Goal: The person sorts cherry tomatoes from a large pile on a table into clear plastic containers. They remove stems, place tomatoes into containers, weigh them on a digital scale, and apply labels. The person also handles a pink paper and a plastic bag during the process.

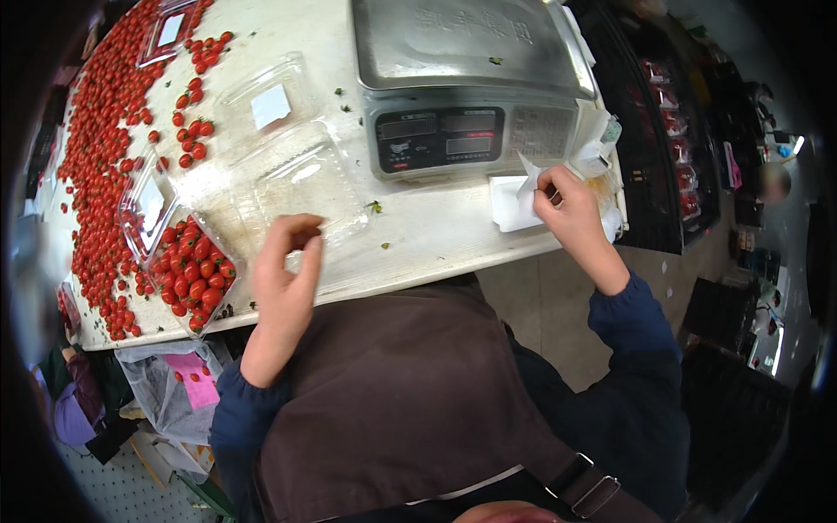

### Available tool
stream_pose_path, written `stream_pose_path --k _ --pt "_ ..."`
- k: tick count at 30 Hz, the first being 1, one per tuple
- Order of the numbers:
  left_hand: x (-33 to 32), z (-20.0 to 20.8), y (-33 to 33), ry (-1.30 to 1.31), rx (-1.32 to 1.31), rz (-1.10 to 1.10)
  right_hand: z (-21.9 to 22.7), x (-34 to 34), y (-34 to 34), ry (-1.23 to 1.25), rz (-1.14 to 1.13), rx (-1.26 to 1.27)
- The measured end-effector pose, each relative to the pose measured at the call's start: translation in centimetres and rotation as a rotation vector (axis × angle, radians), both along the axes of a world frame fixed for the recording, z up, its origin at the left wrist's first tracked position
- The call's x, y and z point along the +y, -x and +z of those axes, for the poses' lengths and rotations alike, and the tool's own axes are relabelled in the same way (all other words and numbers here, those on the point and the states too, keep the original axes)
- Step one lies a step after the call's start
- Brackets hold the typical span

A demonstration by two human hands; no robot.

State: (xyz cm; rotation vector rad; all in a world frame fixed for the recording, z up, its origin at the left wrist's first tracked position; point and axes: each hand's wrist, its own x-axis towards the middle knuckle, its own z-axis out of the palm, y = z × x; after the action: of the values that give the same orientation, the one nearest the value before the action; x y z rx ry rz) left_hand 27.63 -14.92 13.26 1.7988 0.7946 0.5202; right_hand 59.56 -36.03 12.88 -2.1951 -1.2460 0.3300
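An empty clear clamshell tray (301, 187) lies open on the white table (436, 235), just beyond the left hand (283, 283); its long axis runs slantwise, from the near end under the fingers up and away to the left, where its other half carries a small white label (270, 106). The left hand is loosely curled, thumb and fingertips pinching at the tray's near edge, though whether they truly grip the plastic I cannot tell. To the left of this hand sits a second clear tray filled with cherry tomatoes (193, 272), and farther left loose tomatoes (100, 148) spread along the table. The right hand (567, 213) is closed around a small white paper slip (528, 179), thumb and forefinger pinched on it, over a white label pad (508, 205) near the table's right end. Between the hands and beyond them stands a steel weighing scale (466, 83), its display panel facing the person. Under the left forearm a plastic bag (170, 383) hangs below the table.
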Motion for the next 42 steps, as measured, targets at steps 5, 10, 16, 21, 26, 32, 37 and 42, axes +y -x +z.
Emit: stream_pose_path --k 5,10,16,21,26,32,37,42 --pt "-1.2 0.8 -4.1 0.054 -0.19 -0.26 2.7 6.8 7.4 -0.151 0.173 0.212" --pt "-0.1 0.1 -2.6 0.217 -0.134 -0.095 0.5 12.0 12.6 -0.259 0.317 0.335" --pt "2.6 -1.3 1.0 0.062 -0.068 0.167 -0.2 15.1 14.1 -0.192 0.328 0.487" --pt "7.7 -2.4 2.5 -0.602 0.194 0.27 1.0 18.4 14.1 -0.468 0.445 0.138" --pt "9.7 -4.2 1.3 -0.859 0.405 0.336 -2.2 20.4 13.5 -0.394 0.848 -0.302" --pt "9.8 -4.8 0.7 -0.976 0.569 0.388 -4.2 20.5 13.4 -0.099 0.948 -0.373" --pt "8.2 -2.9 2.1 -0.844 0.502 0.175 -3.5 20.1 14.0 -0.055 0.803 -0.373" --pt "7.3 -4.0 1.3 -0.836 0.743 -0.17 -4.8 21.3 14.2 -0.006 0.798 -0.458"
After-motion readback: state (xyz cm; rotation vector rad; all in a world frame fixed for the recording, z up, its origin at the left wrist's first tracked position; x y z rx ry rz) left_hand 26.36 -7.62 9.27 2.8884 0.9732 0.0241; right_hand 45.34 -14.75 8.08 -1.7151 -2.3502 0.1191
